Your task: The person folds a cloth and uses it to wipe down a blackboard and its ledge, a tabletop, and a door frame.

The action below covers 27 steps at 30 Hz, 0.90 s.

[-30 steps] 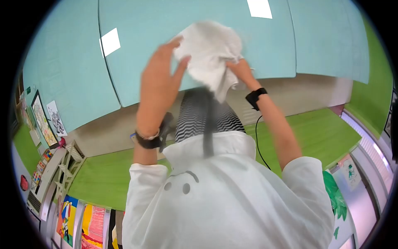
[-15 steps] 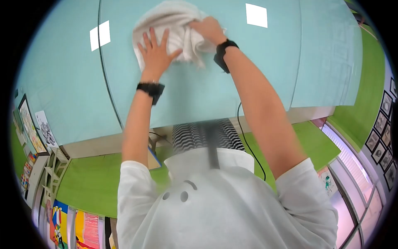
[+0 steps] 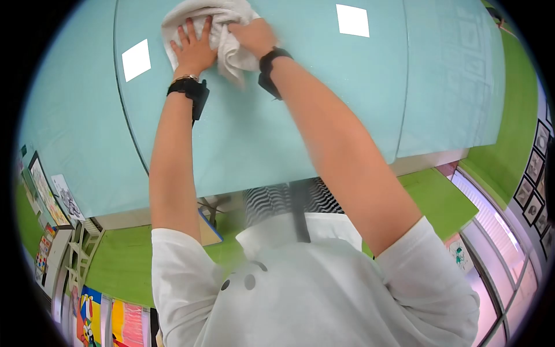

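A bunched white towel (image 3: pixel 228 37) lies on the pale blue glass tabletop (image 3: pixel 248 139), toward the far side. My left hand (image 3: pixel 195 51) presses flat on the towel's left part, fingers spread. On its right side, my right hand (image 3: pixel 254 36) grips a fold of the cloth with curled fingers. A loose corner of the towel hangs down toward me between the two hands. Each wrist wears a black band with a small box on it.
Dark seams divide the tabletop into panels, and bright light reflections (image 3: pixel 352 21) show on it. Behind the table's near edge is a green floor (image 3: pixel 121 260). Framed pictures (image 3: pixel 535 168) hang at far right; a drawing (image 3: pixel 67 196) lies at left.
Both hands and the towel have shifted left across the tabletop. My left hand stays flat and my right hand keeps its hold on the cloth.
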Each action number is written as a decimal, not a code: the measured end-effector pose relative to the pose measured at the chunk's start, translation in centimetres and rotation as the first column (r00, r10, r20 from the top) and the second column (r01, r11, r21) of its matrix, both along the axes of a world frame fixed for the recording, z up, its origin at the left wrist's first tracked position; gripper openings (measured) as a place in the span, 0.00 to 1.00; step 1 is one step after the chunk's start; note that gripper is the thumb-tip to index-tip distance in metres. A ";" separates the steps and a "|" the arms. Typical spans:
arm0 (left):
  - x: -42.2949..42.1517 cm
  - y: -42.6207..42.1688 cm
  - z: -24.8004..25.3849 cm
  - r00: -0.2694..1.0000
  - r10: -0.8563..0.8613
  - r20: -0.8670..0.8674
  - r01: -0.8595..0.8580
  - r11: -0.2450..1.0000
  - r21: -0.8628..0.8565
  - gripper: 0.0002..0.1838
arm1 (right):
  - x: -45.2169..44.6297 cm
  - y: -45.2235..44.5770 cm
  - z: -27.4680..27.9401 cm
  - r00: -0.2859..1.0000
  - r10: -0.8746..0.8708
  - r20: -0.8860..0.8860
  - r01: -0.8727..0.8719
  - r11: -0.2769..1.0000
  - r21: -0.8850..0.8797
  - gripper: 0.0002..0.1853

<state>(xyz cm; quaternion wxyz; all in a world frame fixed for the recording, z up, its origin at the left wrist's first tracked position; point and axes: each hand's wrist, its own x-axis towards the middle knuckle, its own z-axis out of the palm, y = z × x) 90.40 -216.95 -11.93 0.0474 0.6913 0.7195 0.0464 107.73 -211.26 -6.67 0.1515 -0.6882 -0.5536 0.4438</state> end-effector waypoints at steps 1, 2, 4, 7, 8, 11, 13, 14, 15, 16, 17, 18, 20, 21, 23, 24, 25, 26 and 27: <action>0.2 -0.2 0.0 1.000 0.011 -0.015 -0.012 0.999 -0.030 0.46 | 0.4 -0.3 0.2 1.000 0.006 -0.004 -0.006 1.000 0.007 0.27; 0.6 -0.3 0.0 0.999 0.020 -0.032 -0.022 0.998 -0.060 0.45 | 0.8 -0.5 0.4 0.999 0.052 -0.012 -0.051 0.998 0.029 0.27; 1.8 -1.5 -0.5 0.981 0.091 -0.169 -0.123 0.974 -0.193 0.43 | 1.9 -1.3 0.3 0.991 0.134 -0.022 -0.132 0.988 0.077 0.26; 6.9 -5.1 -0.1 0.971 0.134 -0.196 -0.175 0.962 -0.210 0.42 | 8.1 -2.6 0.0 0.904 0.418 0.087 -0.427 0.890 0.159 0.28; 9.5 -6.4 0.8 0.976 0.157 -0.154 -0.186 0.962 -0.198 0.43 | 10.6 -3.0 -0.3 0.858 0.499 0.122 -0.514 0.836 0.191 0.30; 19.0 -8.7 2.6 0.974 0.080 -0.213 -0.128 0.967 -0.221 0.45 | 21.8 -4.4 1.5 0.881 0.460 0.112 -0.468 0.882 0.060 0.29; 26.7 -8.2 3.4 0.983 0.004 -0.185 -0.039 0.982 -0.186 0.46 | 30.5 -4.5 1.4 0.919 0.375 0.119 -0.384 0.922 0.059 0.31; 30.3 -7.8 3.6 0.988 -0.035 -0.150 0.009 0.985 -0.170 0.46 | 34.7 -4.5 0.6 0.936 0.322 0.143 -0.335 0.939 0.077 0.32; 33.8 -6.8 3.3 0.987 -0.117 -0.111 0.106 0.989 -0.099 0.46 | 39.4 -4.3 0.9 0.949 0.276 0.155 -0.290 0.954 0.074 0.33; 37.5 -5.9 2.7 0.977 -0.203 -0.072 0.201 0.979 -0.031 0.46 | 44.3 -4.6 1.1 0.959 0.230 0.168 -0.244 0.968 0.065 0.33; 41.0 -4.8 2.4 0.961 -0.277 -0.020 0.277 0.961 -0.006 0.46 | 49.0 -4.8 0.0 0.980 0.132 0.147 -0.144 0.987 0.077 0.33; 44.7 -3.7 2.3 0.937 -0.347 0.034 0.347 0.938 0.017 0.46 | 53.5 -5.5 -1.0 0.991 0.035 0.126 -0.045 0.996 0.083 0.33; 52.7 -2.0 2.1 0.885 -0.464 0.044 0.460 0.885 0.072 0.46 | 61.7 -7.5 1.1 0.971 -0.073 0.229 0.073 0.997 0.007 0.32; 56.4 -1.7 1.9 0.861 -0.502 0.080 0.495 0.864 0.094 0.45 | 64.4 -9.0 2.3 0.946 -0.129 0.296 0.128 0.992 0.021 0.32; 63.0 -3.1 2.1 0.835 -0.537 0.122 0.529 0.843 0.096 0.44 | 68.8 -12.8 2.8 0.890 -0.245 0.386 0.233 0.969 0.077 0.31; 65.9 -4.2 2.5 0.838 -0.531 0.129 0.526 0.848 0.071 0.44 | 70.6 -14.6 2.1 0.862 -0.300 0.409 0.279 0.954 0.113 0.31; 68.5 -5.7 2.8 0.836 -0.542 0.092 0.540 0.840 0.041 0.43 | 71.8 -16.3 1.9 0.846 -0.340 0.411 0.321 0.940 0.116 0.32; 70.5 -7.1 3.2 0.834 -0.549 0.054 0.550 0.835 0.012 0.42 | 72.7 -18.1 1.8 0.830 -0.376 0.412 0.360 0.925 0.119 0.32; 71.6 -8.2 3.3 0.829 -0.553 0.083 0.552 0.833 0.040 0.41 | 73.1 -19.7 1.5 0.822 -0.382 0.423 0.372 0.922 0.111 0.32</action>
